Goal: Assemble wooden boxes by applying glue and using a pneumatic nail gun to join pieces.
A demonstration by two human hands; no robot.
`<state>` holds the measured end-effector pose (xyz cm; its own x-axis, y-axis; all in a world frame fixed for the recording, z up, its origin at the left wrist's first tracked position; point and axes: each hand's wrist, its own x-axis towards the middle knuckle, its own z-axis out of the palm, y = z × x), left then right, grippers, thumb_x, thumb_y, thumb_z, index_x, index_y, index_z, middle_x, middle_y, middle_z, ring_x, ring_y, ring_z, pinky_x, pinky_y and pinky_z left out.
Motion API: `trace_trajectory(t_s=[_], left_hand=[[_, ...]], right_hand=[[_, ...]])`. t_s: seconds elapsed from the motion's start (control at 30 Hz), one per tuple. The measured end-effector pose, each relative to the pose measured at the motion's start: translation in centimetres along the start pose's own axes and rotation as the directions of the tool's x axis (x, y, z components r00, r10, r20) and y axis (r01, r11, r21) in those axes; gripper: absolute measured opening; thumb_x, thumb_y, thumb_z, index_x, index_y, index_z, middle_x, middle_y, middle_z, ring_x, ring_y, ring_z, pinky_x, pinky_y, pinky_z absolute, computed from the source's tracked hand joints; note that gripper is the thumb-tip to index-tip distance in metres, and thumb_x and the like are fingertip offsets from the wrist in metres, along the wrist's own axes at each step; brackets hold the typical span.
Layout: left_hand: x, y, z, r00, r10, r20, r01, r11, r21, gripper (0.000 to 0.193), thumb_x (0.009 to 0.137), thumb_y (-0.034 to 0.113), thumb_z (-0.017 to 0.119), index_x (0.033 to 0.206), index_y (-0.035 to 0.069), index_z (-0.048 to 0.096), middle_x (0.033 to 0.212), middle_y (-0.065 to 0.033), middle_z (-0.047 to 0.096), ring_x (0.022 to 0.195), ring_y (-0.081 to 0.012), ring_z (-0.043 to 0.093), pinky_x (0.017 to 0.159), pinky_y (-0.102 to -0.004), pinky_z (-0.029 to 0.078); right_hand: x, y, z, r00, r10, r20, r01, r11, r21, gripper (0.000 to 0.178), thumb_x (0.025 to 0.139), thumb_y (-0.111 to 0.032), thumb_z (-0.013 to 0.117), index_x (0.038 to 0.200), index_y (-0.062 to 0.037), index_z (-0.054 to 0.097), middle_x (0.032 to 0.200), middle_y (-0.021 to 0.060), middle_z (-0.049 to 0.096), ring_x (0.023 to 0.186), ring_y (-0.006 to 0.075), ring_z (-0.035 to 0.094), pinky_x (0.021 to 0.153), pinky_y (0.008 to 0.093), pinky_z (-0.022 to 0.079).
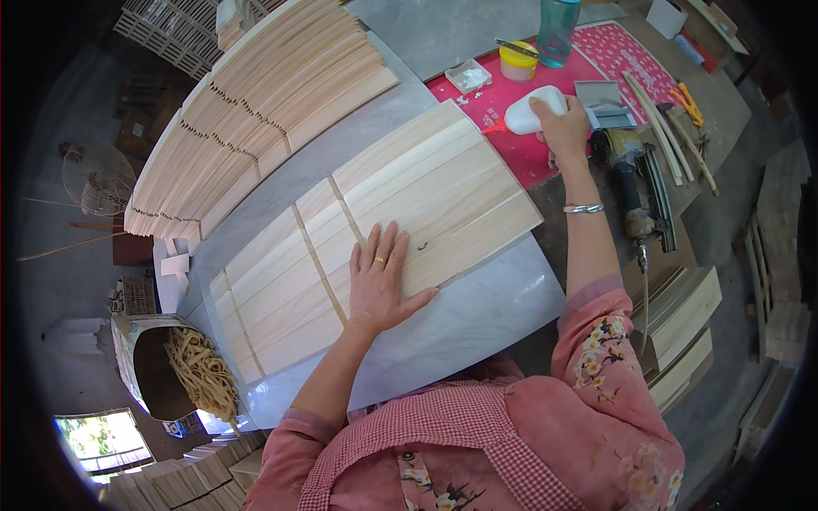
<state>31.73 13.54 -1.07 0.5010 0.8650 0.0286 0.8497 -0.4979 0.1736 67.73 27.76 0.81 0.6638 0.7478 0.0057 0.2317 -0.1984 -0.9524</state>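
A pale wooden panel [456, 183] of joined slats, with narrow grooves across it, lies on the grey marbled tabletop [490, 294]. My left hand [379, 277] rests on it palm down, fingers stretched out, near a small dark mark in the wood. Beyond the panel's right end, my right hand [567, 132] grips a white squeeze bottle [530, 111]. The bottle is tilted on its side, its red nozzle pointing left over a pink sheet [537, 157]. Whether the nozzle touches anything, I cannot tell.
A tall stack of similar grooved panels [273, 94] stands at the far left. Right of my right hand lie a nail gun [630, 187] with a hose, thin wooden strips [660, 128] and a yellow cutter [688, 102]. A teal bottle [558, 34] and yellow-lidded tub [517, 61] stand behind.
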Motion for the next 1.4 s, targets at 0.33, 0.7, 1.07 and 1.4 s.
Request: trace_trajectory(t_s=[0.33,0.7,1.07,1.4], left_hand=[[-0.1,0.0,0.1,1.0,-0.008,-0.011,0.008,1.0,0.0,0.1,0.08,0.062,0.068,0.158,0.008,0.036,0.167,-0.0111,0.027,0.156,-0.032,0.017,0.124,-0.0521,0.011],[-0.1,0.0,0.4,1.0,-0.005,-0.015,0.006,0.999,0.054,0.101,0.081,0.066,0.066,0.158,0.008,0.034,0.167,-0.0107,0.027,0.156,-0.0324,0.016,0.124,-0.0511,0.012],[-0.3,-0.1,0.9,0.999,0.002,-0.039,0.001,0.998,0.067,0.1,0.082,0.066,0.065,0.158,0.009,0.035,0.167,-0.0098,0.027,0.157,-0.0304,0.016,0.124,-0.0508,0.012],[-0.3,-0.2,1.1,0.998,0.009,-0.059,-0.005,0.998,0.069,0.1,0.083,0.067,0.064,0.158,0.009,0.035,0.167,-0.0103,0.028,0.157,-0.0303,0.016,0.124,-0.0514,0.012]], right_hand=[[-2.8,0.2,-3.9,0.999,-0.041,0.014,0.042,0.999,-0.023,0.05,0.081,-0.027,0.077,0.115,0.0069,0.063,0.098,0.0184,0.069,0.073,0.0243,0.065,0.057,0.032,0.055],[-6.1,1.5,-8.7,0.999,-0.042,0.027,0.041,0.999,0.017,0.049,0.08,-0.026,0.078,0.114,0.0058,0.063,0.094,0.0168,0.068,0.061,0.0204,0.059,0.046,0.0296,0.048],[-9.3,2.5,-12.8,1.0,-0.027,0.01,0.026,0.999,0.044,0.046,0.08,-0.025,0.079,0.113,0.0041,0.063,0.093,0.0146,0.068,0.064,0.0175,0.058,0.046,0.0275,0.047],[-10.0,3.5,-13.9,1.0,-0.026,0.006,0.025,0.999,0.041,0.046,0.081,-0.024,0.079,0.113,0.0039,0.062,0.093,0.0144,0.067,0.064,0.0167,0.058,0.046,0.0275,0.046]])
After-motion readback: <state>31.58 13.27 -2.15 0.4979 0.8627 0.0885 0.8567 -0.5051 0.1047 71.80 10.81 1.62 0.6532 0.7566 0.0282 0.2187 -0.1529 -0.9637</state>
